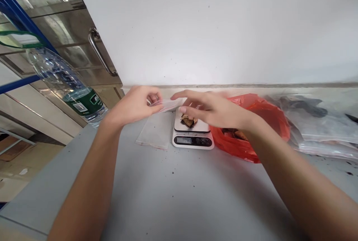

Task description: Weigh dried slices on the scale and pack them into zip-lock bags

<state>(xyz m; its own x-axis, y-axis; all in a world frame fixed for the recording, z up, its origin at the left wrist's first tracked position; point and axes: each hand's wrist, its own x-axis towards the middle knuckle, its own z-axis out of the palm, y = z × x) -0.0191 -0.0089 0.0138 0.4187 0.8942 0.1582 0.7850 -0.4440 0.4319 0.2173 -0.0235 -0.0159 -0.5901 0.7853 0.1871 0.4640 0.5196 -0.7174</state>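
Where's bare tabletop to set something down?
Biggest patch: the near table, in front of the scale, between left forearm and right forearm; scattered crumbs only. Another: left of the left forearm, up to the table's left edge. Crowded: the back row of flat plastic bag, scale, red bag and clear bags.

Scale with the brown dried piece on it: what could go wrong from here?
1. The right hand is spread low by the scale; a brush of the fingers might shift the dried piece or disturb the reading.
2. The red bag sits close against the scale's right side; if it sags onto the plate, it could skew the weight.
3. The left hand pinches a thin clear bag beside the plate; its loose end might catch the piece.
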